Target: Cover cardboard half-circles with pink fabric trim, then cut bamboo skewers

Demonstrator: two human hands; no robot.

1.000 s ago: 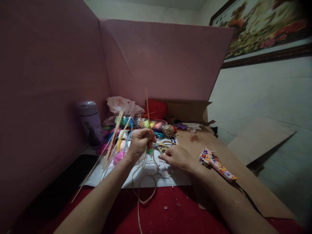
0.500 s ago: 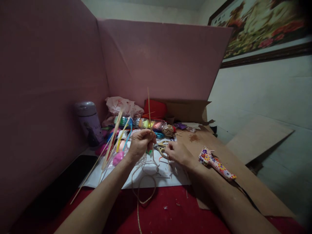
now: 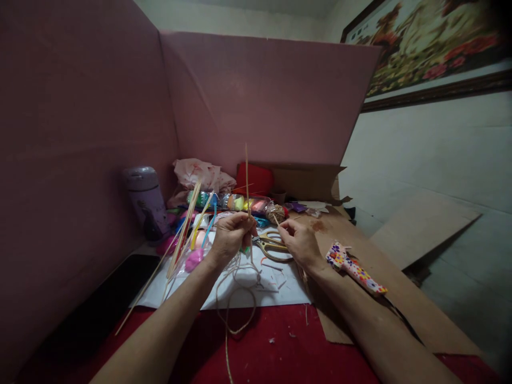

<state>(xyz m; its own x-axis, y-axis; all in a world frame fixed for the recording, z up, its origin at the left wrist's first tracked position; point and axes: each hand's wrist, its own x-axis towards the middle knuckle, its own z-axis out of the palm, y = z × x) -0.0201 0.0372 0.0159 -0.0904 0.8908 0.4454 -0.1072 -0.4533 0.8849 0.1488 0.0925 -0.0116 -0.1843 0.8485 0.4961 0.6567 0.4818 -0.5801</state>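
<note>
My left hand [image 3: 231, 236] is closed around a thin wooden skewer [image 3: 247, 176] that stands upright, with jute twine [image 3: 236, 298] hanging from the hand in loops over the white sheet [image 3: 224, 296] and the red cloth. My right hand [image 3: 299, 242] is raised beside it, fingers pinched on a second thin skewer [image 3: 276, 220] whose tip pokes up toward the left hand. Yellow-handled scissors [image 3: 272, 246] lie on the sheet between and below the two hands.
A flower-patterned glue gun [image 3: 354, 269] lies on brown cardboard [image 3: 384, 288] to the right. A purple flask [image 3: 146, 200], a dark phone [image 3: 116, 288], loose skewers and straws [image 3: 188, 226], packets of coloured clay [image 3: 240, 202] and a twine ball [image 3: 276, 213] crowd the back. Pink boards wall the left and rear.
My right hand has lifted off the white sheet with a skewer and moved up and toward the left hand. The left hand has stayed in place holding its upright skewer.
</note>
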